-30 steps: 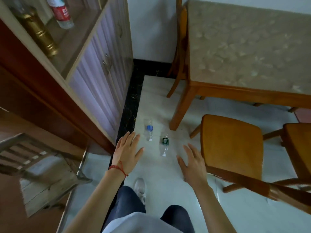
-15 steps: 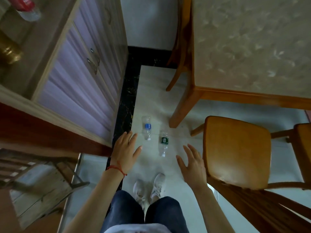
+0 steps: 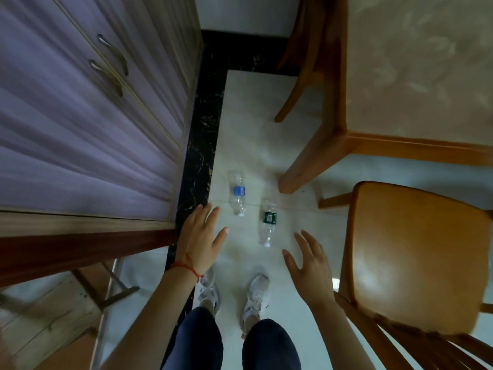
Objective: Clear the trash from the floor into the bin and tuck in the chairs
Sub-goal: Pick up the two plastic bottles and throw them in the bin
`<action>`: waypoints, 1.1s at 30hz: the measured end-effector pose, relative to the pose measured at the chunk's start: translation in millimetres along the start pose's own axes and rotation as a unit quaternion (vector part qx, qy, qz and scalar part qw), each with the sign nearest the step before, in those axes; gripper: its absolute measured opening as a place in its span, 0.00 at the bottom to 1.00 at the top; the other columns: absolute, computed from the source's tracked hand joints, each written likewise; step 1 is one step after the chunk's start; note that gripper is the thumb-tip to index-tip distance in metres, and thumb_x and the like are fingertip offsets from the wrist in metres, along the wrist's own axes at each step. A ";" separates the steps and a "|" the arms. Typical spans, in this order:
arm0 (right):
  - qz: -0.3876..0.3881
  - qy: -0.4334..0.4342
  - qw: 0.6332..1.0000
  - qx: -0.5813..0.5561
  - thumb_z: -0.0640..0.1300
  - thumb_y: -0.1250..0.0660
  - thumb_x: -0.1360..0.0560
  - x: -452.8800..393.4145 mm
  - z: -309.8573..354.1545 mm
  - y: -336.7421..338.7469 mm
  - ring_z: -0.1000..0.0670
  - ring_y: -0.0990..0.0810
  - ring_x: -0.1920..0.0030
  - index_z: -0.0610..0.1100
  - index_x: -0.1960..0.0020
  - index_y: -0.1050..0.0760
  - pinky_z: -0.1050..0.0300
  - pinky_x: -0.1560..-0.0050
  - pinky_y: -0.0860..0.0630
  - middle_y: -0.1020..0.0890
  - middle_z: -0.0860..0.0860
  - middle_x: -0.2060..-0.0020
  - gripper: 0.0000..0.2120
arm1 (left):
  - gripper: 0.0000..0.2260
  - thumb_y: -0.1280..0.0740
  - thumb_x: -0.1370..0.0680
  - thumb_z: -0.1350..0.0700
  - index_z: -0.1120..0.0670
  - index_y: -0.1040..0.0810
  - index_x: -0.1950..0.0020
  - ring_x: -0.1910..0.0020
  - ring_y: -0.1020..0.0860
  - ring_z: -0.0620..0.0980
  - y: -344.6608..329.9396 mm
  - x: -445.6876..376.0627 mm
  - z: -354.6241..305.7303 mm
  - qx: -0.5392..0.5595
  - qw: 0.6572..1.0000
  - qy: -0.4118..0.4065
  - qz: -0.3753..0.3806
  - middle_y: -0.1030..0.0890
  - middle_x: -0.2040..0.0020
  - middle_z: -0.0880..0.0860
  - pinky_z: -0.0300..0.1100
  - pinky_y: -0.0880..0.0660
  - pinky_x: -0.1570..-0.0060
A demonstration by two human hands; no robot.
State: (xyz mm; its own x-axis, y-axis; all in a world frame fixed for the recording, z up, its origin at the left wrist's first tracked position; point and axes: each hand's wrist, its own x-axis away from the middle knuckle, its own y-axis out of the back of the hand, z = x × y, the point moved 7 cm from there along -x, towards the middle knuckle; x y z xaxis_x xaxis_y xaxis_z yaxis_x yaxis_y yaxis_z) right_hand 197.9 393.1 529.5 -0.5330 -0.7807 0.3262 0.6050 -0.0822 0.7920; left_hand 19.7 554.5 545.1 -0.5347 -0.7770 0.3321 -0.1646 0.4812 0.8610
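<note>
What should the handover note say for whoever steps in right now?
Left hand: open, above the floor, holding nothing. Right hand: open, holding nothing.
Blue-label bottle and green-label bottle lie on the floor tiles, in front of the feet, near the table leg.
Near chair stands pulled out from the table.
Done: nothing visible. Left: pick up both bottles, bin them (bin not in view), tuck in chairs.

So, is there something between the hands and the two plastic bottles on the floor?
Nothing visible. The left hand and right hand hang open above bare pale floor tile; the clear blue-label plastic bottle and clear green-label plastic bottle lie just ahead. The wooden table leg stands beyond them, aside.
</note>
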 end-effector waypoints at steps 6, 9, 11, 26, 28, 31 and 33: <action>-0.018 -0.011 1.000 0.002 0.51 0.35 0.26 -59.2 -34.8 -65.4 0.40 0.29 0.36 0.42 0.34 0.31 0.48 0.38 0.34 0.28 0.42 0.35 0.23 | 0.24 0.42 0.22 0.49 0.57 0.39 0.28 0.27 0.43 0.56 -62.7 -61.0 36.1 0.010 1.000 -0.007 0.017 0.38 0.27 0.58 0.48 0.46 0.29; -0.021 -0.012 1.000 0.007 0.50 0.35 0.26 -87.3 -54.4 -98.8 0.40 0.29 0.36 0.42 0.34 0.31 0.47 0.38 0.33 0.28 0.41 0.34 0.23 | 0.24 0.42 0.22 0.49 0.57 0.39 0.29 0.27 0.43 0.56 -97.7 -90.0 52.2 0.017 1.000 -0.019 0.016 0.37 0.27 0.58 0.47 0.46 0.30; -0.021 -0.012 1.000 0.015 0.50 0.35 0.26 -103.1 -69.4 -120.3 0.39 0.29 0.36 0.41 0.34 0.31 0.45 0.38 0.32 0.28 0.41 0.34 0.23 | 0.24 0.41 0.22 0.49 0.57 0.39 0.29 0.27 0.43 0.56 -125.5 -107.2 62.3 0.025 0.999 -0.021 0.020 0.37 0.27 0.58 0.46 0.46 0.30; -0.075 0.027 0.996 0.036 0.50 0.34 0.28 -189.7 -200.6 -277.8 0.39 0.27 0.38 0.40 0.36 0.29 0.44 0.41 0.29 0.26 0.40 0.36 0.24 | 0.24 0.40 0.23 0.50 0.58 0.37 0.30 0.27 0.42 0.56 -344.5 -201.4 146.3 0.089 0.996 -0.017 0.000 0.37 0.28 0.59 0.48 0.44 0.30; -0.086 0.029 0.996 0.020 0.48 0.32 0.29 -201.3 -213.7 -298.2 0.40 0.28 0.37 0.40 0.36 0.29 0.44 0.41 0.29 0.26 0.40 0.36 0.24 | 0.23 0.40 0.22 0.50 0.57 0.37 0.29 0.27 0.43 0.55 -371.4 -215.3 159.8 0.095 0.995 -0.007 -0.012 0.37 0.27 0.58 0.47 0.44 0.30; -0.104 0.049 0.993 0.010 0.46 0.31 0.29 -218.9 -225.2 -320.9 0.40 0.27 0.38 0.39 0.37 0.29 0.45 0.41 0.30 0.26 0.40 0.37 0.24 | 0.23 0.40 0.22 0.51 0.58 0.37 0.30 0.28 0.42 0.56 -406.4 -237.7 177.8 0.118 0.992 0.008 -0.035 0.36 0.28 0.59 0.47 0.44 0.31; -0.113 0.053 0.992 0.000 0.47 0.32 0.29 -228.8 -233.7 -332.1 0.40 0.27 0.38 0.38 0.36 0.29 0.46 0.41 0.31 0.26 0.40 0.36 0.24 | 0.23 0.39 0.23 0.52 0.58 0.37 0.30 0.29 0.39 0.56 -426.4 -253.0 188.4 0.163 0.985 0.029 -0.051 0.33 0.30 0.59 0.44 0.42 0.33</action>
State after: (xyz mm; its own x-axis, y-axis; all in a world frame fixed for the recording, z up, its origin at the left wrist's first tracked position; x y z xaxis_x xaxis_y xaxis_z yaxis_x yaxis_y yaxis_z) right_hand 257.1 454.3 71.2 -0.5904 -0.8027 0.0848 0.4766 -0.2619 0.8392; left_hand 69.0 622.4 21.4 -0.4545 -0.8458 0.2793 -0.4784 0.4963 0.7245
